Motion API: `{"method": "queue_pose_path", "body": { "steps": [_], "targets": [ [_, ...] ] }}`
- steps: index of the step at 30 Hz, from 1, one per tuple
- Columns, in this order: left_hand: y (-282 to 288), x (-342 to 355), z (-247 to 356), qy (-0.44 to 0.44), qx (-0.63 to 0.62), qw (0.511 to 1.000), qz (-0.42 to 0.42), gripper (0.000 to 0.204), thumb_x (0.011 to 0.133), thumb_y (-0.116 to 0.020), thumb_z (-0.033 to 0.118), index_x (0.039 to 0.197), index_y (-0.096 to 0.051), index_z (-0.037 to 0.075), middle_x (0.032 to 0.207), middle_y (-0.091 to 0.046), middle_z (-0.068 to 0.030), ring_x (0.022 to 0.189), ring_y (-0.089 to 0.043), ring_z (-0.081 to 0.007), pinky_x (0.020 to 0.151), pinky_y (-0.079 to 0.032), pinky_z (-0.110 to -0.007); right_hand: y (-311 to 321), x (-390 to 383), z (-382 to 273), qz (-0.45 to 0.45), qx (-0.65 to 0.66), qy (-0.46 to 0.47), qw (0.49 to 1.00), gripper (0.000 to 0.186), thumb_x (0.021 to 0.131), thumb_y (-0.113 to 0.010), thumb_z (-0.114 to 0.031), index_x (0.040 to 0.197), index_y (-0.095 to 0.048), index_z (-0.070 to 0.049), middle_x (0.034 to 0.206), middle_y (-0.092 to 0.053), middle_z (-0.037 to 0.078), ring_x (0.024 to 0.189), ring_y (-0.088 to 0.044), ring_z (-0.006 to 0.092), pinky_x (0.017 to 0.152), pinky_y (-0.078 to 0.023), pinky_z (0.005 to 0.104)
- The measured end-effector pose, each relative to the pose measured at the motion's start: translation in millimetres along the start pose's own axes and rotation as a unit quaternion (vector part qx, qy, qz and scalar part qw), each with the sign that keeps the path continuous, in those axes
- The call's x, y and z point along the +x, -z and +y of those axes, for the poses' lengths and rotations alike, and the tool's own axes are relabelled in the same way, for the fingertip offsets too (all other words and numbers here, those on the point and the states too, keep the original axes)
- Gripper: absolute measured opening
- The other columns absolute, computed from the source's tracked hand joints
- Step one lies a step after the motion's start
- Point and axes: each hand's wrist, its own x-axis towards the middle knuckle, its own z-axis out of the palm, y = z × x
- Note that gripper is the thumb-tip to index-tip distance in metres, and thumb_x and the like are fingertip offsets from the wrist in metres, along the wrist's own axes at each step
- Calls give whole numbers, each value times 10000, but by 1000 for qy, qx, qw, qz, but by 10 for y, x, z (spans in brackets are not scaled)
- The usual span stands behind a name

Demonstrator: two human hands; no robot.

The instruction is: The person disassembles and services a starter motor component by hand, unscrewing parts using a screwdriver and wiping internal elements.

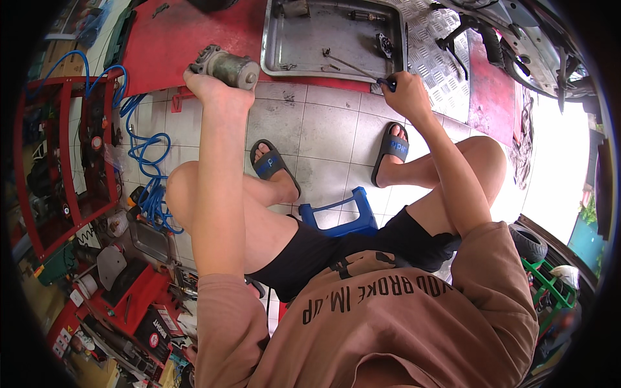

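My left hand (220, 92) is closed round a grey cylindrical electric motor (231, 68), worn and dirty, and holds it up over the front edge of the red bench (187, 32). My palm hides part of its underside. In my right hand (410, 96) is a screwdriver (354, 68) with a dark handle. Its thin shaft points left across the metal tray (310, 40), near some small parts at the front. Farther back in the tray lie a metal cylinder (296, 8), a rod-shaped part (367, 15) and a dark round part (385, 45).
A motorcycle (517, 39) stands at the right beside patterned metal plate (433, 58). On the tiled floor, a blue stool (346, 226) is between my legs. A coiled blue hose (152, 155) and a red rack (65, 168) are at the left. Tools crowd the lower left.
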Motion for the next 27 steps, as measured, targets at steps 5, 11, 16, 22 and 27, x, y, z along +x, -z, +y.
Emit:
{"method": "queue_pose_path", "body": {
  "steps": [5,11,16,22,27],
  "targets": [
    [-17,-46,2,0,4,1000,6,419,888,-340,451,986,-595,133,976,-612,-77,860,-612,-304,736,-538,-476,-17,6,32,9,11,-1,1000,325,776,-685,-281,894,-685,21,825,-676,231,800,-665,399,726,-535,445],
    [-36,-69,-5,1,14,1000,15,423,892,-338,456,991,-603,141,981,-613,-73,866,-613,-305,741,-539,-475,-49,40,83,10,12,-3,1000,321,782,-680,-287,865,-679,23,808,-668,240,791,-663,405,721,-531,452],
    [-22,-61,-10,1,11,1000,16,432,894,-334,465,993,-606,144,981,-615,-72,864,-614,-304,736,-541,-476,-35,44,53,10,16,3,1000,321,786,-675,-290,842,-677,26,791,-667,241,777,-663,404,716,-530,455],
    [-18,-42,-7,2,9,1000,5,429,895,-333,464,990,-608,148,972,-616,-66,852,-616,-303,730,-542,-478,-28,55,32,7,21,4,1000,304,789,-673,-275,861,-686,20,805,-672,237,783,-665,399,721,-530,454],
    [-28,-84,-8,4,13,1000,8,398,882,-355,458,947,-605,155,917,-606,-42,796,-599,-271,694,-528,-440,-27,73,-4,-8,17,2,1000,294,795,-671,-266,881,-691,15,815,-674,235,793,-664,401,725,-531,452]
  ]
}}
